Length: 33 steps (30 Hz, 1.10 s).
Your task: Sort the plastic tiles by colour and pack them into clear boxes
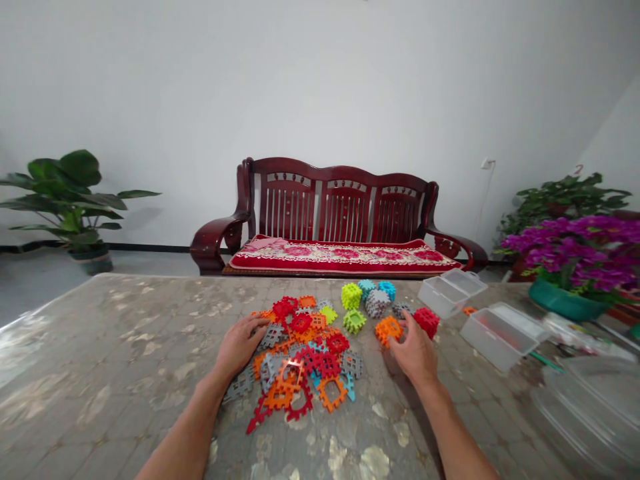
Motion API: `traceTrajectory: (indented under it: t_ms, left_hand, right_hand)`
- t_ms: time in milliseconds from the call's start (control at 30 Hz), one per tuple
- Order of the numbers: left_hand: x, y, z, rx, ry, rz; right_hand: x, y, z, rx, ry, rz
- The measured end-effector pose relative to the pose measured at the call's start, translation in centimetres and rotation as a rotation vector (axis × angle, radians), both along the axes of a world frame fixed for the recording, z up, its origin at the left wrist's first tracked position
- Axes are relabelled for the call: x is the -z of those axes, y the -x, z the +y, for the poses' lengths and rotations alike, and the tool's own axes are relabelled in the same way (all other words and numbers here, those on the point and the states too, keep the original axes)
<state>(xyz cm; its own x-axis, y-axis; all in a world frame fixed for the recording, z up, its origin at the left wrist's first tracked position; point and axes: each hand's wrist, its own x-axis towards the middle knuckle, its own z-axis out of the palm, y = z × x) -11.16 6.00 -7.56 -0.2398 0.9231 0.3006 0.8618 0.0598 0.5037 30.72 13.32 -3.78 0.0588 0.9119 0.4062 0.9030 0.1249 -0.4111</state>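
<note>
My left hand (pixel 241 345) lies loosely curled on the heap of plastic waffle pieces (pixel 300 360); right of the heap, my right hand (pixel 413 351) cups an orange cube (pixel 387 331) on the desk (pixel 100 333), fingertips against it.

Red-and-orange plastic tiles (pixel 320 360), red floral bench cushion (pixel 340 256)

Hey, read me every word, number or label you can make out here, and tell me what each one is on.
"2": a faint small mark on the wall above the leafy plant.
White packet at right: its print is too blurred to read.
Plastic tiles and clear boxes: no readable text.
</note>
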Motion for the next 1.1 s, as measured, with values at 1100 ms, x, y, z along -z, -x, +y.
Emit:
traceTrajectory:
  t_ms: [1100]
  left_hand:
    - [-0.4,-0.2,-0.1,0.005,0.0,-0.01]
  right_hand:
    - [0.3,0.7,-0.3,0.073,0.21,-0.188]
